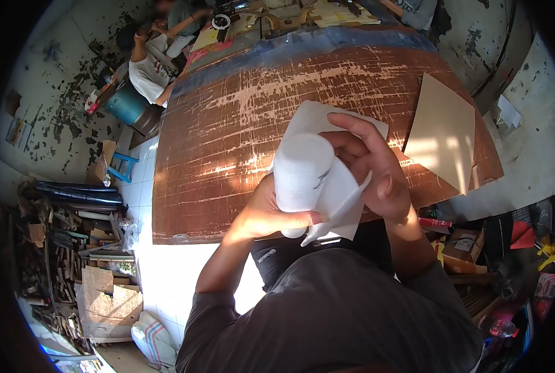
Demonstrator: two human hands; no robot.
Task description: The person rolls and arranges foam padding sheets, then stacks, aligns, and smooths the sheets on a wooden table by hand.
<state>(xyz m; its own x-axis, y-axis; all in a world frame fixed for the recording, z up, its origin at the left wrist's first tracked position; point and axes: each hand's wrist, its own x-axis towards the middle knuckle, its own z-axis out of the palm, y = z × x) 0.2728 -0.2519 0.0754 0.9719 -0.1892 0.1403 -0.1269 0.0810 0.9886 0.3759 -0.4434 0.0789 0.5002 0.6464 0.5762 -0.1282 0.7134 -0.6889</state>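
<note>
Clasping white roll [303, 158] in left fingers [296, 220], with thumb pressed across its lower part. Holding right fingers [361, 129] spread wide, half curled, just beside roll's upper end; cannot tell whether touching. Between both sets of fingers, loose white sheet [343, 189]. Beyond fingers, scratched brown tabletop [240, 118]. Right of right fingers, flat tan board [442, 133] on tabletop.

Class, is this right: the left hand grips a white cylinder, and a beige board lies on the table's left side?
Wrong side: the head view shows the beige board on the right of the table. The left hand grips the white cylinder.
</note>
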